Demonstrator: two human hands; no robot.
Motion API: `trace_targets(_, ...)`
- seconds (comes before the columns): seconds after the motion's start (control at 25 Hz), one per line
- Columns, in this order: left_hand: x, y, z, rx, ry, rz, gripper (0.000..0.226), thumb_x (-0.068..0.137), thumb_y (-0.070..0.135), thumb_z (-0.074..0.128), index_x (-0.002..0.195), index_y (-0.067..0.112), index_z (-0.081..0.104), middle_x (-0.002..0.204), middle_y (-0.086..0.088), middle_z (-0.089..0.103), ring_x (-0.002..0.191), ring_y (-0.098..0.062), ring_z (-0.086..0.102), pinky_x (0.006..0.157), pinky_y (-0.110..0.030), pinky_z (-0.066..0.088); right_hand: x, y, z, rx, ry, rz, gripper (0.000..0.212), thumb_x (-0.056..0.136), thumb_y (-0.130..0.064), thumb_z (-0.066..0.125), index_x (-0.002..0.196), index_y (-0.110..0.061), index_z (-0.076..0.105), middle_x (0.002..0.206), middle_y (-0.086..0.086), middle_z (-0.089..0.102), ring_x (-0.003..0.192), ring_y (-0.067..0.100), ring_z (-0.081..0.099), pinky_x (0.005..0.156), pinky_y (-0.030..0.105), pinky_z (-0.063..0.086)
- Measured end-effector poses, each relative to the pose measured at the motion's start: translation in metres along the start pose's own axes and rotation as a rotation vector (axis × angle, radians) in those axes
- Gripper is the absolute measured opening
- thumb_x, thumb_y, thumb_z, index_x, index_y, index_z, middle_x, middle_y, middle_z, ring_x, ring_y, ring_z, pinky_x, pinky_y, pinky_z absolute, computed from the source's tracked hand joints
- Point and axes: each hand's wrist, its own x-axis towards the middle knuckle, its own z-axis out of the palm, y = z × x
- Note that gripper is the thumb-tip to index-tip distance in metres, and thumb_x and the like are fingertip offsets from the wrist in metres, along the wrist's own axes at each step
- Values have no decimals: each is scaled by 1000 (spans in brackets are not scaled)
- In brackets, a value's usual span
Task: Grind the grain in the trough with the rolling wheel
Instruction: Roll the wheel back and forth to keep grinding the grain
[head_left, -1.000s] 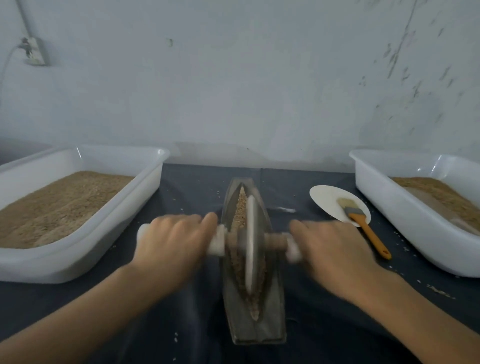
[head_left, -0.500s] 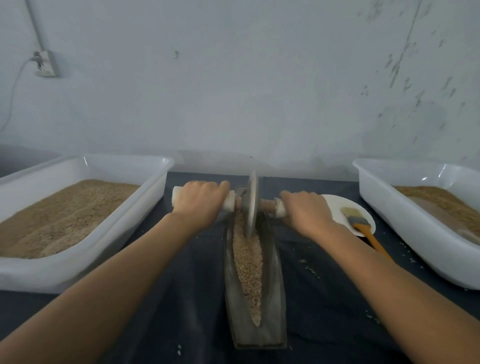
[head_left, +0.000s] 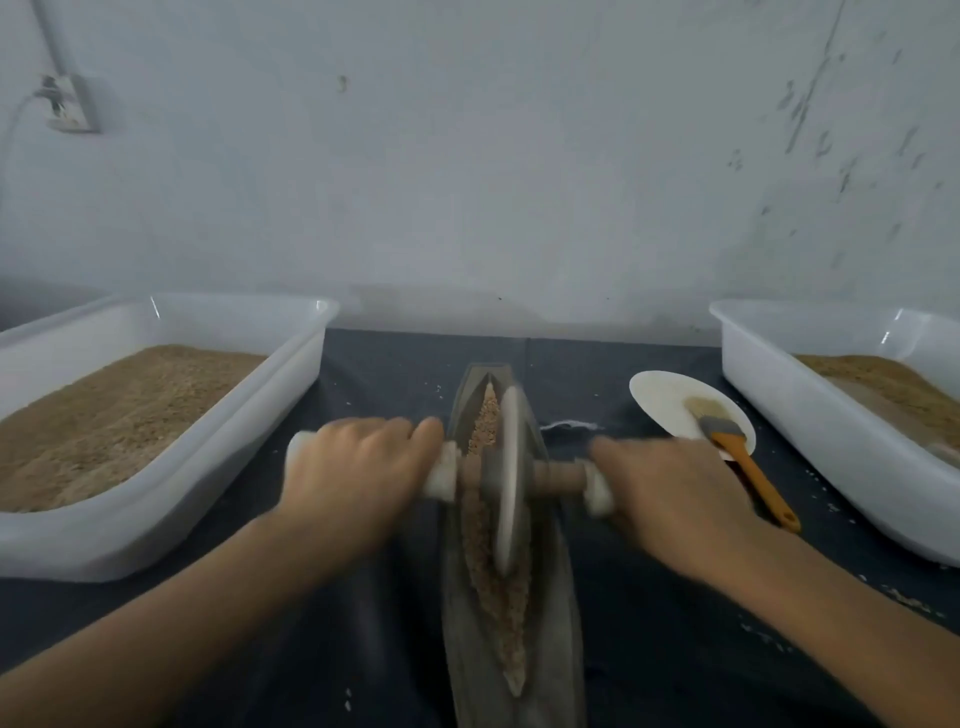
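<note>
A: Start at the left of the trough (head_left: 558, 649). What's there?

B: A white tub (head_left: 171, 499) heaped with tan grain, well to the left of the trough on the dark cloth (head_left: 379, 374). Nearer in, the left hand (head_left: 348, 478) is wrapped round the left end of the axle handle (head_left: 558, 475), fingers curled over the top, a white cap poking out past the knuckles.

A: And the wheel itself?

B: The rolling wheel (head_left: 508, 483) stands on edge in the trough, about midway along it, with the grain (head_left: 493, 582) lying in the groove both beyond and nearer than it (everything here is smeared by motion, so fine detail is lost).

A: Right of the trough?

B: The right hand (head_left: 675, 499) grips the other end of the axle the same way, closed round it, a white collar showing just inside the thumb. Past it lies a white plate (head_left: 662, 402) with an orange-handled brush (head_left: 737, 452) whose bristles rest on it, then a second white tub (head_left: 810, 436) holding grain, well right of the trough.

A: What has changed since half a second ago?

B: Then the wheel sat at the trough's far tip with both arms stretched out. Now it has rolled back toward the person to the middle, the hands have come with it, and grain shows at the far end again.
</note>
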Motion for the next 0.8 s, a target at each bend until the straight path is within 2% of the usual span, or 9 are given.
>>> trace_targets(0.04, 20, -6, 10, 47, -42, -51, 43, 52, 21, 84, 82, 17, 53, 64, 2, 57, 51, -21, 56, 45, -27, 29, 26, 5, 9, 0, -2, 49, 27, 80, -38, 63, 89, -30, 39, 83, -3, 63, 73, 24, 61, 61, 38, 47)
trace_targets(0.2, 82, -27, 39, 66, -69, -221, 24, 82, 20, 60, 98, 19, 42, 91, 2, 63, 78, -24, 62, 57, -33, 33, 92, 14, 20, -7, 55, 166, 23, 85, -40, 60, 95, -24, 45, 91, 3, 66, 78, 31, 61, 58, 35, 34)
trace_targets(0.32, 55, -19, 31, 20, -43, -181, 30, 75, 20, 69, 93, 18, 45, 82, 2, 63, 70, -24, 62, 55, -31, 35, 57, 7, 16, -17, 27, 126, 23, 83, -34, 59, 88, -25, 39, 87, 1, 65, 74, 28, 61, 58, 36, 43)
trace_targets(0.4, 12, -5, 15, -84, 80, -85, 40, 58, 17, 81, 83, 17, 51, 67, 3, 57, 54, -21, 56, 50, -27, 32, 10, -1, 4, -32, 94, 17, 32, 72, -34, 72, 82, -24, 43, 73, -1, 61, 59, 24, 59, 50, 34, 43)
trace_targets(0.48, -24, 4, -1, -149, 172, -34, 45, 46, 14, 81, 77, 20, 50, 60, 7, 49, 46, -18, 48, 47, -26, 25, -27, -8, -16, -25, 306, -109, 44, 48, -18, 83, 70, -20, 45, 55, -2, 48, 41, 22, 46, 41, 27, 24)
trace_targets(0.56, -46, 6, -7, -176, 159, -46, 47, 43, 13, 77, 74, 24, 44, 57, 9, 42, 43, -18, 42, 46, -26, 18, -44, -9, -30, -75, 410, -161, 45, 39, -8, 78, 64, -19, 42, 49, -1, 39, 36, 21, 37, 46, 25, 12)
trace_targets(0.68, -32, 1, 6, -132, 45, -51, 48, 42, 21, 80, 74, 24, 45, 56, 7, 46, 42, -16, 46, 44, -26, 18, -17, -6, -22, -58, 196, -133, 48, 40, -17, 86, 69, -20, 48, 53, -2, 49, 40, 20, 46, 38, 23, 19)
trace_targets(0.76, 10, -11, 22, -14, -15, -105, 43, 51, 26, 82, 77, 23, 48, 60, 4, 55, 47, -17, 54, 44, -27, 23, 30, 2, -4, -143, 73, -9, 36, 68, -32, 77, 87, -23, 48, 77, -2, 64, 61, 22, 61, 48, 32, 40)
trace_targets(0.8, 36, -20, 31, 20, -9, -170, 36, 62, 28, 77, 83, 23, 48, 68, 3, 60, 56, -20, 59, 47, -29, 29, 54, 6, 3, -130, 41, 98, 27, 81, -35, 66, 95, -23, 46, 88, -2, 66, 73, 24, 63, 56, 33, 42)
